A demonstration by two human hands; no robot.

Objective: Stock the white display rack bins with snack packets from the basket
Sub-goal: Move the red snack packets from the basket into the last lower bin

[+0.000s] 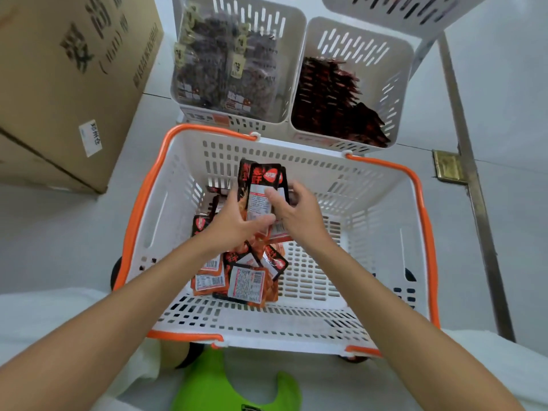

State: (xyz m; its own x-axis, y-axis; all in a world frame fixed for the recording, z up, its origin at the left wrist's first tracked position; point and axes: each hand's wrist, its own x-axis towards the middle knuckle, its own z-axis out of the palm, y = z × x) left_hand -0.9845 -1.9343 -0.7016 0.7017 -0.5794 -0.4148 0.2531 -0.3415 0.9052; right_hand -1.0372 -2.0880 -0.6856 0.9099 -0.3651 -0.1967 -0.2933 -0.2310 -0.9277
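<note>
A white basket (382, 203) with orange rims stands on the floor below me. Several red-and-black snack packets (243, 277) lie loose on its bottom. Both hands are inside it, holding an upright stack of packets (261, 185). My left hand (234, 223) grips the stack from the left and below. My right hand (296, 212) pinches it from the right, thumb on the white label. Beyond the basket stand two white rack bins: the left bin (296, 34) holds dark packets with tags, the right bin (403, 84) holds a row of red-black packets.
A large cardboard box (68, 84) stands on the floor at the left. A metal door frame (474, 188) with a brass hinge runs down the right. Another white bin (400, 10) sits at the top. A green shoe (231, 384) shows at the bottom.
</note>
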